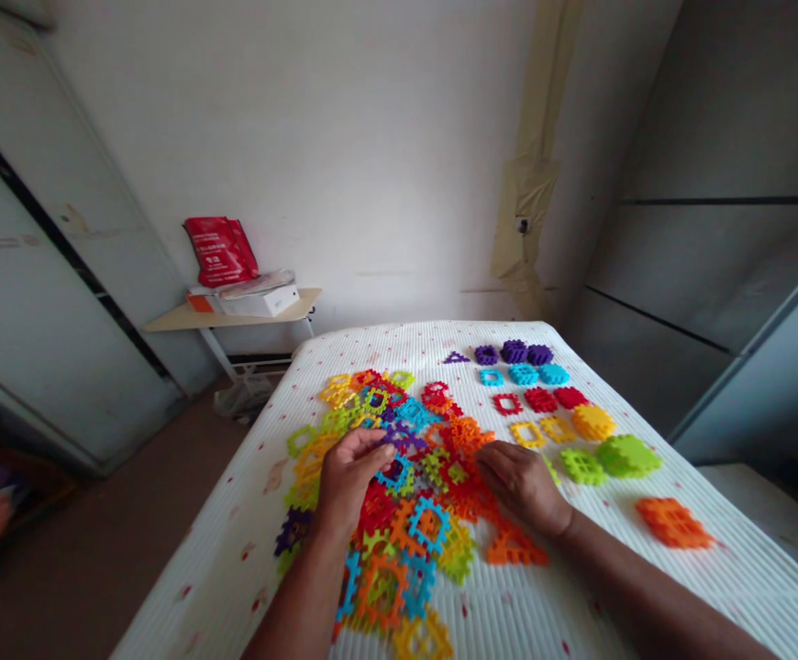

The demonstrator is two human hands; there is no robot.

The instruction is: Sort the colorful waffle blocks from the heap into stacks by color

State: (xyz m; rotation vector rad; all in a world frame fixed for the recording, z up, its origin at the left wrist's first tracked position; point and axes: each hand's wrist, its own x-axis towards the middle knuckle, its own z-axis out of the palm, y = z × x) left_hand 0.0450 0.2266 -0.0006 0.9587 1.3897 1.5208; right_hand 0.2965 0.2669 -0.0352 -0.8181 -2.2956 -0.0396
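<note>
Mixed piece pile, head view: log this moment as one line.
left hand: over mixed pile, grip unclear | right hand: at pile's right edge, grip unclear | single-colour groups: right of pile, on white cover

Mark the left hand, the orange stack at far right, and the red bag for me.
Left hand (349, 467): head view, back of the hand.
Orange stack (672, 523): head view, its top face.
Red bag (220, 252): head view, middle of its front.

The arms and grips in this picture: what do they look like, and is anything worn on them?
They are human. The left grip and right grip are ordinary bare hands, with no gloves visible. The left forearm and right forearm show no sleeves, watch, bracelet, cables or printed markings. The upper arms are out of view.
</note>
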